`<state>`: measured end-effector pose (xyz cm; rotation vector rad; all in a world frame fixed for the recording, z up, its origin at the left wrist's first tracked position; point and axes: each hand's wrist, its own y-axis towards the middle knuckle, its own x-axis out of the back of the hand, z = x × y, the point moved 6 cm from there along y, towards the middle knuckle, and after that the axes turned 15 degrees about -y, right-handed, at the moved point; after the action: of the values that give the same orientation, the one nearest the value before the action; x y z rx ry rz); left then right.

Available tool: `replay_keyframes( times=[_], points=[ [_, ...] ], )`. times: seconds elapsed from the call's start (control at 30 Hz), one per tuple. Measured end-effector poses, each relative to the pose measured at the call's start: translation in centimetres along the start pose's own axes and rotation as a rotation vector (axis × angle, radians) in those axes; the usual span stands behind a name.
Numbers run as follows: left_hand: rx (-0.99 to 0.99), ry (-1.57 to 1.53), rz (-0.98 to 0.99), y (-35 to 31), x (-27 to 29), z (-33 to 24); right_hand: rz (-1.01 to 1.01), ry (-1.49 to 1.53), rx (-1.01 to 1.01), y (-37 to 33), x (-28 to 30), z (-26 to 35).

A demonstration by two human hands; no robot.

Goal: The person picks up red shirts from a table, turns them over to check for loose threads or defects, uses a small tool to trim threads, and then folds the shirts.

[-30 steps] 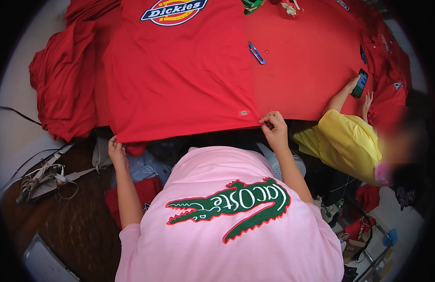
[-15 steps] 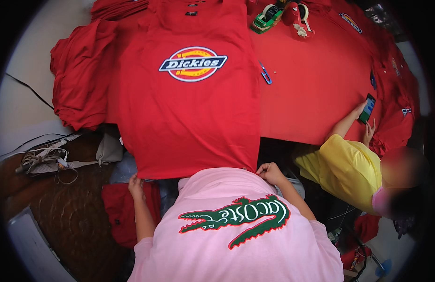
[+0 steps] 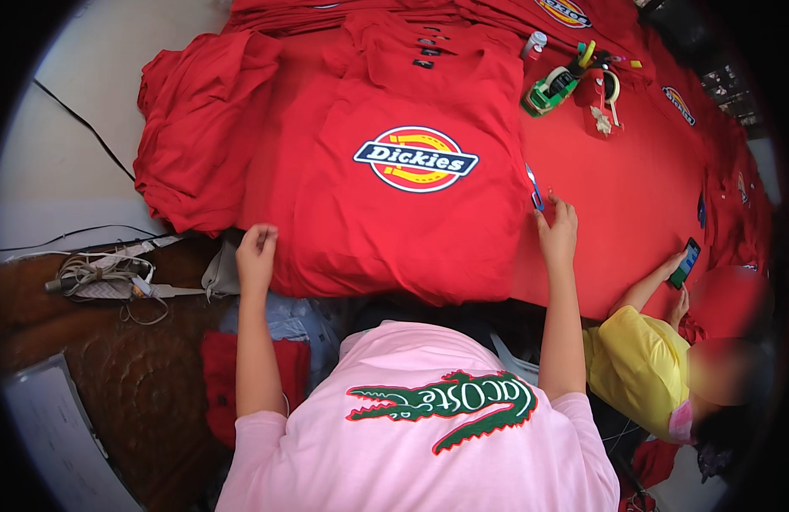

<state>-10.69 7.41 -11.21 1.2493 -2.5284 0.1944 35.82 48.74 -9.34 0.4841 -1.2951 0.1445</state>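
Spread before me on the red-covered table is a red T-shirt (image 3: 386, 230) with a round printed chest logo, lying on other red shirts whose collars show above it. Its near edge bulges loosely along the table's front. My left hand (image 3: 258, 247) is just beside the shirt's lower left corner, fingers loosely bent, nothing visible in them. On the other side, my right hand (image 3: 561, 230) hovers by the shirt's right edge, thumb and forefinger apart. Right at those fingertips are blue thread snips (image 3: 534, 188); whether the fingers touch them is hard to tell.
A heap of red shirts (image 3: 198, 128) lies at the left. Farther back stand a green tape dispenser (image 3: 550, 90), a can (image 3: 535, 44) and a tape roll (image 3: 610, 87). At right, a person in a yellow shirt (image 3: 637, 363) holds a phone (image 3: 684, 263). Bundled cables (image 3: 104, 273) lie lower left.
Both hands have left the shirt's lower corners and moved up and forward. The hem that hung over the table's front has drawn back onto the table. The view has shifted.
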Motion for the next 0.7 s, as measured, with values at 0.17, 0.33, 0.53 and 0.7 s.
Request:
replay_keyframes(
  times=[0.17, 0.33, 0.53, 0.7],
  points=[
    [-0.183, 0.24, 0.022, 7.5, -8.0, -5.3, 0.13, -0.214, -0.056, 0.9, -3.0, 0.7],
    [-0.228, 0.267, 0.007, 9.5, -12.7, -7.1, 0.296, -0.057, -0.266, -0.5, -4.8, -1.2],
    [-0.578, 0.389, 0.352, 4.6, -17.2, -8.7, 0.232, 1.011, -0.796, -2.8, -3.4, -2.1],
    [-0.44, 0.166, 0.383, 6.6, -16.6, -7.7, 0.272, 1.205, -0.675, 0.0, -1.3, 3.0]
  ],
)
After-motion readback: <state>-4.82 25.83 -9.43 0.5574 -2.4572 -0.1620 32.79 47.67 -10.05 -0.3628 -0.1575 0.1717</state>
